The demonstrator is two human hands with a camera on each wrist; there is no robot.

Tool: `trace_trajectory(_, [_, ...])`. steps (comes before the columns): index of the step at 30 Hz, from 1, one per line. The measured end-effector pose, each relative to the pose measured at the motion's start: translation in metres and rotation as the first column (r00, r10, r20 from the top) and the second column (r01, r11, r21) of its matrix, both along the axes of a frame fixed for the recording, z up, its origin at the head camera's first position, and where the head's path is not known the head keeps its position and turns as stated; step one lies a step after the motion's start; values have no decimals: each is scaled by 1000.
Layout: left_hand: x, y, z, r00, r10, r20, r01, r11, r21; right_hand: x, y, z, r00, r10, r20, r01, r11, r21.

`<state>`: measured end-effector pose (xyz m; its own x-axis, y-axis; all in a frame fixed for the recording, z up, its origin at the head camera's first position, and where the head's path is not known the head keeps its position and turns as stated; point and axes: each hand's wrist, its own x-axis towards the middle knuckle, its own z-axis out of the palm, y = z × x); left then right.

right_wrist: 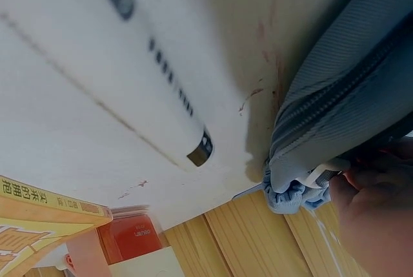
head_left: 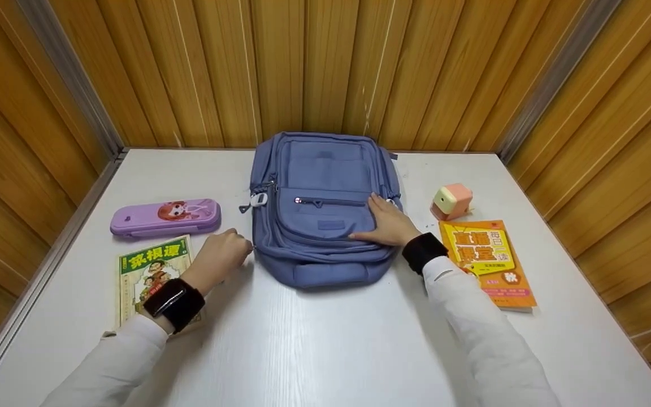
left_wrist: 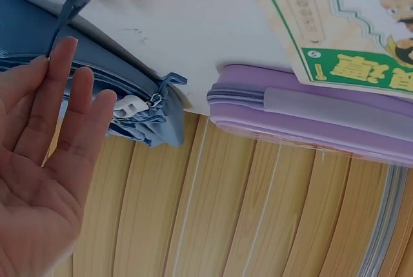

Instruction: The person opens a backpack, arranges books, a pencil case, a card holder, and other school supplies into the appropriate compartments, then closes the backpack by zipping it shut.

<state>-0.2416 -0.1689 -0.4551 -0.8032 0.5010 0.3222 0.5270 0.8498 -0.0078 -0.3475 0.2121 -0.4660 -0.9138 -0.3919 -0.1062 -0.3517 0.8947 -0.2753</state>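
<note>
A blue backpack [head_left: 328, 169] lies front side up on the white table. At its lower left side my left hand [head_left: 221, 257] pinches a zipper pull [left_wrist: 72, 9] between thumb and index finger, the other fingers held loosely out in the left wrist view. My right hand [head_left: 390, 223] rests on the lower right of the backpack's front, thumb and fingers spread, near the horizontal pocket zipper [head_left: 337, 202]. The right wrist view shows the bag's zipped side [right_wrist: 335, 96] beside this hand. The main compartment's inside is hidden.
Left of the backpack lie a purple pencil case [head_left: 144, 220] and a green-and-cream book [head_left: 130, 282]. To the right are a pink-and-yellow pencil sharpener [head_left: 454, 200] and an orange book [head_left: 509, 282]. Wood-patterned panels [head_left: 325, 73] stand behind the table.
</note>
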Motion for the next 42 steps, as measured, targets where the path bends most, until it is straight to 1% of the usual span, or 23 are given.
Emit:
trace_trajectory(4, [7,5,1,1000,13,27,-13,1000,17,0,-1,0,1000,-1,4,1,1000,-4])
trace_trajectory(10, [20,18,2,1000,7,7,-7,1000,20,-1,-1,-2,1000,-6,18,6,1000,-2])
trace_trajectory(15, [26,29,2,1000,-4,-21,5,999,40,0,-2,-1,1000,-9,15,9,1000,-10])
trace_trajectory(18, [28,36,1,999,-1,-42,3,999,45,0,-2,0,1000,-9,14,9,1000,-16])
trace_trajectory(23, [31,49,-1,998,1,-56,2,998,58,-2,-1,-2,1000,-2,7,3,1000,-16])
trace_trajectory(29, [32,63,0,998,0,-61,2,1000,25,-4,0,-6,1000,20,-16,-20,1000,-22])
trace_trajectory(33, [33,72,0,998,1,-69,3,999,47,-3,1,-3,1000,4,4,-4,1000,-9])
trace_trajectory(36, [33,79,-1,995,-15,-102,22,997,68,-2,1,0,1000,-3,13,3,1000,-3])
trace_trajectory(39, [33,87,-1,989,-33,-145,43,997,67,-1,0,1,1000,-2,12,2,1000,-7])
trace_trajectory(42, [33,96,-1,986,-42,-159,52,997,54,-1,0,0,1000,-2,18,2,1000,-7])
